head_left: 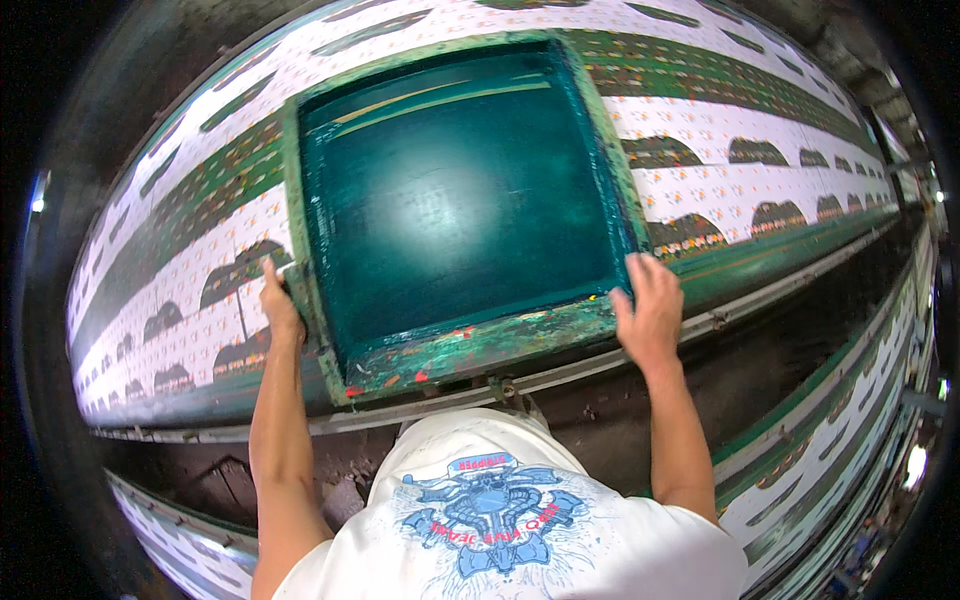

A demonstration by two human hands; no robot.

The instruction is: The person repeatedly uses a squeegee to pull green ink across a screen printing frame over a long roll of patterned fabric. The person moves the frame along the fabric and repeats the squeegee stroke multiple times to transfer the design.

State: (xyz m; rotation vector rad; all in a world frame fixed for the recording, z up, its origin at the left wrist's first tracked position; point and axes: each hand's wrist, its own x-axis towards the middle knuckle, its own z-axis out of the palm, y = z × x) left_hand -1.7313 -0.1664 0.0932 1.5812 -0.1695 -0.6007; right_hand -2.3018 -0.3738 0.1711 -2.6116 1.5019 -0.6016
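In front of me a large screen-printing frame (468, 352) with dark green mesh lies on the long printing table. Its wooden rim is smeared with green paint and a few red spots. My left hand (280, 312) is closed at the frame's left side, thumb up, its other fingers mostly hidden. My right hand (652, 312) grips the near right part of the rim, with fingers curled on the edge and thumb toward the inside. A pale strip (400, 107) lies across the far end inside the frame.
White fabric pieces (690, 118) with small orange prints and dark green cut-out shapes cover the table on both sides of the frame. A metal rail (770, 297) runs along the near edge. Behind me, past a dark aisle, stands another table (800, 487) with similar pieces.
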